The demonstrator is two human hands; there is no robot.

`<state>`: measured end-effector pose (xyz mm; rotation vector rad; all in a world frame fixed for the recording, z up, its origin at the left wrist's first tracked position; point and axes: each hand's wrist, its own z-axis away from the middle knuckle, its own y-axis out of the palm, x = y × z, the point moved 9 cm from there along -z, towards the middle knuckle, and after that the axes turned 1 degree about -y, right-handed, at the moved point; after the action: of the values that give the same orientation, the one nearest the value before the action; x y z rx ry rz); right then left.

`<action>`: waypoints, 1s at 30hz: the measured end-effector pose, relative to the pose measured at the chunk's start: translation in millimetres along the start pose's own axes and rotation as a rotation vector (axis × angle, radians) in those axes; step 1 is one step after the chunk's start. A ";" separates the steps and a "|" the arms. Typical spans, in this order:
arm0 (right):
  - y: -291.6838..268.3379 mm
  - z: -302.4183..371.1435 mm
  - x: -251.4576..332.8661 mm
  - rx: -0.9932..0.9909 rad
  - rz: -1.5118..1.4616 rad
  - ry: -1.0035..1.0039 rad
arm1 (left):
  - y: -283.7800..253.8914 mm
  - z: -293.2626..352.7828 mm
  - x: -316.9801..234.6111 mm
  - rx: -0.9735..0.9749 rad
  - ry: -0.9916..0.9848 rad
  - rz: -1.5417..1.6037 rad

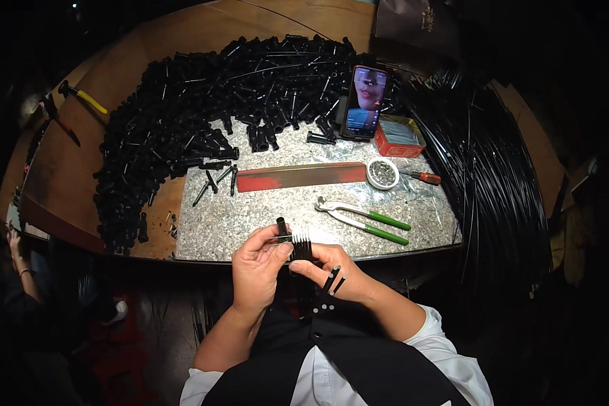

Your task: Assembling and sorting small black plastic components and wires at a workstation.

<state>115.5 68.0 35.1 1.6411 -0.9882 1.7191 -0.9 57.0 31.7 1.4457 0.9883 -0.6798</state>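
Both my hands meet at the table's near edge. My left hand is closed, fingertips pinching a short black tube that stands up above them; a fine wire shows beside it. Against those fingertips, my right hand grips a bundle of thin black rods with pale, shiny tips fanned upward. Several dark rod ends stick out beyond the right hand near the wrist. Where tube and rods meet is too small to make out.
A stone slab carries green-handled pincers, a red bar, a white cup of small parts, a screwdriver, a red box and a phone. Black tubes heap behind; long black rods lie right. Another person's hand shows left.
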 end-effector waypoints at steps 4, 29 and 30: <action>-1.4 1.0 3.2 0.003 0.021 -0.015 | 0.7 1.8 3.9 0.017 -0.055 0.025; -0.4 -2.8 -27.8 0.100 -0.090 0.092 | 6.9 4.8 29.6 0.038 -0.262 0.306; 1.5 -3.5 -27.7 0.113 -0.096 0.085 | 4.8 4.9 28.3 0.015 -0.230 0.285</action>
<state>114.8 72.5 7.5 1.6424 -0.7731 1.7928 17.2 57.6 8.9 1.4500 0.5863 -0.6267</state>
